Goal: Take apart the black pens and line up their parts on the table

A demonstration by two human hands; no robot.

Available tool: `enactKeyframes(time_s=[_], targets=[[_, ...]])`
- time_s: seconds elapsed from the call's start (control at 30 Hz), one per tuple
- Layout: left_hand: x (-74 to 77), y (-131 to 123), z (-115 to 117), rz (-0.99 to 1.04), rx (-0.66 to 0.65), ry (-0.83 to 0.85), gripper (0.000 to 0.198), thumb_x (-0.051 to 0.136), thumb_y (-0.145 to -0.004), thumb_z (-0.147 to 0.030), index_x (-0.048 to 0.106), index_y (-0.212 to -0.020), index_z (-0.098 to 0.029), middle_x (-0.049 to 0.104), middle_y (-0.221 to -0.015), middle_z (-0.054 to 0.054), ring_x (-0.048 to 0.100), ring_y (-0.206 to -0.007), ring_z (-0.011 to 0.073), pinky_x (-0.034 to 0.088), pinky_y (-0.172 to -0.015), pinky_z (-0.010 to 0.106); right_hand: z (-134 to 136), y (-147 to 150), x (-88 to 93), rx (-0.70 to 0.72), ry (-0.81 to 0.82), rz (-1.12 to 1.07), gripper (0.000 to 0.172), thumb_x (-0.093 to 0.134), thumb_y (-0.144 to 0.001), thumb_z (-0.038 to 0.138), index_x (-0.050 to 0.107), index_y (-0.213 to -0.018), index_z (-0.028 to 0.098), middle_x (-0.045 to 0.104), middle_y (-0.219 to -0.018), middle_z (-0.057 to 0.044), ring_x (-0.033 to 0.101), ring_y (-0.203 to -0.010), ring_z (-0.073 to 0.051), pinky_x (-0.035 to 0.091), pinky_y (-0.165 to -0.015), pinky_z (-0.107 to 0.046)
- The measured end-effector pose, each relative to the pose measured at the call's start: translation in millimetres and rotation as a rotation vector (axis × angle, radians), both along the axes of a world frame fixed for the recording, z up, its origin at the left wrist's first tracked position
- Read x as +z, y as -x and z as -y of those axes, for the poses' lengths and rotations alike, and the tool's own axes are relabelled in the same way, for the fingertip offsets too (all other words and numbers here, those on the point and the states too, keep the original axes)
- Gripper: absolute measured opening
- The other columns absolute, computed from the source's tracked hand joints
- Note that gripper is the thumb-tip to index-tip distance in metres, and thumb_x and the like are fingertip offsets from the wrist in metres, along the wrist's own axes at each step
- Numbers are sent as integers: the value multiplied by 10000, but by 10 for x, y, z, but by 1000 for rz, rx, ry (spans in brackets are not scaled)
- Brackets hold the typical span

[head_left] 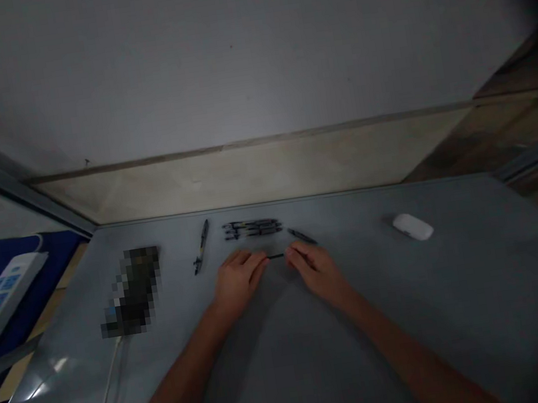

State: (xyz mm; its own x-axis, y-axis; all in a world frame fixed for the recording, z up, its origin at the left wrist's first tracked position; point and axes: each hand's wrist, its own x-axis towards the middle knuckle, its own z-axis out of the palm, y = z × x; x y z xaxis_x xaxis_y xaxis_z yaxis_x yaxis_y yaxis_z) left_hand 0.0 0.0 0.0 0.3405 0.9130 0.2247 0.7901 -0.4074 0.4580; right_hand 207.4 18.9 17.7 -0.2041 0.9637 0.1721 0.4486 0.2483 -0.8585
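Observation:
Between my two hands, just above the grey table, a thin black pen part (pixel 276 256) lies roughly level. My left hand (pixel 241 280) pinches its left end with closed fingers. At the other end, my right hand (pixel 317 270) has its thumb and fingertips closed on it. The fingers hide both ends. A short dark pen piece (pixel 302 235) rests on the table just beyond my right hand. Several black pens (pixel 253 228) lie side by side beyond my hands. Another black pen (pixel 201 246) lies slanted to the left of that group.
A white computer mouse (pixel 413 226) sits on the right of the grey table (pixel 467 306). At left is a blurred-out dark object (pixel 134 292) with a pale cable (pixel 109 387). A white power strip (pixel 4 295) lies beyond the left edge. A wall (pixel 264 168) stands behind.

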Motion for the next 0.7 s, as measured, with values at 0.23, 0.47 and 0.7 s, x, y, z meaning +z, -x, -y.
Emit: enactKeyframes(time_s=[0.23, 0.47, 0.7], targets=[[19, 87, -36, 23, -8, -66, 298, 573, -1152, -375, 849, -1156, -263, 806, -958, 82, 765, -963, 257, 616, -890, 364, -38, -16, -53, 8, 31, -14, 345, 446, -866, 464, 560, -664, 209, 523, -563, 37, 495, -514, -109, 360, -474, -217], [156, 221, -124, 37, 142, 41, 404, 508, -1105, -291, 596, -717, -218, 670, -726, 36, 613, -687, 182, 461, -707, 291, -83, -60, -29, -67, 23, -64, 264, 542, -792, 472, 653, -820, 233, 650, -709, 10, 597, -648, -140, 441, -591, -241], [210, 152, -99, 143, 142, 89, 374, 486, -1063, -332, 453, -701, -241, 535, -651, -7, 501, -628, 162, 373, -665, 290, -71, -84, -19, -12, 92, -60, 459, 408, -878, 511, 592, -592, 203, 536, -488, 30, 506, -450, -100, 379, -466, -222]])
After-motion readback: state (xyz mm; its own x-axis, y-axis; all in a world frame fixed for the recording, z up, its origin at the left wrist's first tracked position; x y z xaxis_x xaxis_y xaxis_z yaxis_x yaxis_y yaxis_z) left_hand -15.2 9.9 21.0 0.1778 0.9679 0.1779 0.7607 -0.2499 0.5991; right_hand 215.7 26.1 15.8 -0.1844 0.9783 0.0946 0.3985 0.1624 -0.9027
